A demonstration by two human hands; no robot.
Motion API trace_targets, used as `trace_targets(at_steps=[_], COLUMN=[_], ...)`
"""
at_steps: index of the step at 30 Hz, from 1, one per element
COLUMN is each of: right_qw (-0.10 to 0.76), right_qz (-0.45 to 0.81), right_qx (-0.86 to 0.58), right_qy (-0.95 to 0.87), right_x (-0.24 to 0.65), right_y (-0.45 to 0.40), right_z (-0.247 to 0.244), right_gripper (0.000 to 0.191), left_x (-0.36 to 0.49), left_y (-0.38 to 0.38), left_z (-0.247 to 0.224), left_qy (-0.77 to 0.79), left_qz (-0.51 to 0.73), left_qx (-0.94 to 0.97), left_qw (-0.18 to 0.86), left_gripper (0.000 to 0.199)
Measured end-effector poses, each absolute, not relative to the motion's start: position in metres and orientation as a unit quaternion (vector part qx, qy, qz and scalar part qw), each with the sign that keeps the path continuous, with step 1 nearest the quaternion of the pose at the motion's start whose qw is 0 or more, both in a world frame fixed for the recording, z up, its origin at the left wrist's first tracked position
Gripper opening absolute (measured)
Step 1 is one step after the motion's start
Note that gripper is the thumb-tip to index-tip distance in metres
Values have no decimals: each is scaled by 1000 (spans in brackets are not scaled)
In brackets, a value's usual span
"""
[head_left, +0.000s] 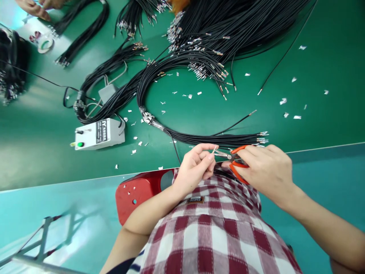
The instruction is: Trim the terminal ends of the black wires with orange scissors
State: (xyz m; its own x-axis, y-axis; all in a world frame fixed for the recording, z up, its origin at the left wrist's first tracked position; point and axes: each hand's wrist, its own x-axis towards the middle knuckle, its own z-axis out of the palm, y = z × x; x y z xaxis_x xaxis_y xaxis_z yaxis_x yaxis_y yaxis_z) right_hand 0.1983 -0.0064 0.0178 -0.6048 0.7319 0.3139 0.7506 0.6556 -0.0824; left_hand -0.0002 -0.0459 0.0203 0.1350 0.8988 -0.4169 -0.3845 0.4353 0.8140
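Left hand (196, 163), lower centre of frame: thumb and forefinger pinched on pale wire end (214, 150). Right hand (265, 171), just right of it: fingers wrapped round orange handles of pliers (229, 156), tips at wire end; whether they bite, too small to tell. Cable bundle (199, 137) curves across centre of green table (327, 121), ends just above right hand. White box (99, 134) at centre left. Larger wire pile (228, 26), upper centre. Scraps (283, 101) scattered right. Red stool (129, 198), lower left of centre. Co-worker's hand (32, 8), upper left corner.
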Motion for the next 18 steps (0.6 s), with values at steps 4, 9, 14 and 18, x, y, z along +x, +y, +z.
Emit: trace_targets(at_steps=[4, 9, 14, 18], right_qw=[153, 139, 128, 138], right_qz=[-29, -38, -17, 226], right_qx=[-402, -389, -396, -435], right_qy=[-902, -910, -909, -860], right_x=[199, 201, 199, 207], right_y=[-5, -4, -4, -1], right_z=[21, 27, 27, 22], right_gripper=[29, 33, 38, 48], left_x=[-1, -1, -1, -2], left_y=[-47, -48, -48, -50], left_z=[20, 19, 19, 13], left_qy=[469, 463, 459, 482], left_qz=[448, 444, 441, 426], left_qx=[279, 281, 279, 305], left_qw=[708, 714, 719, 702], left_gripper=[35, 33, 33, 33])
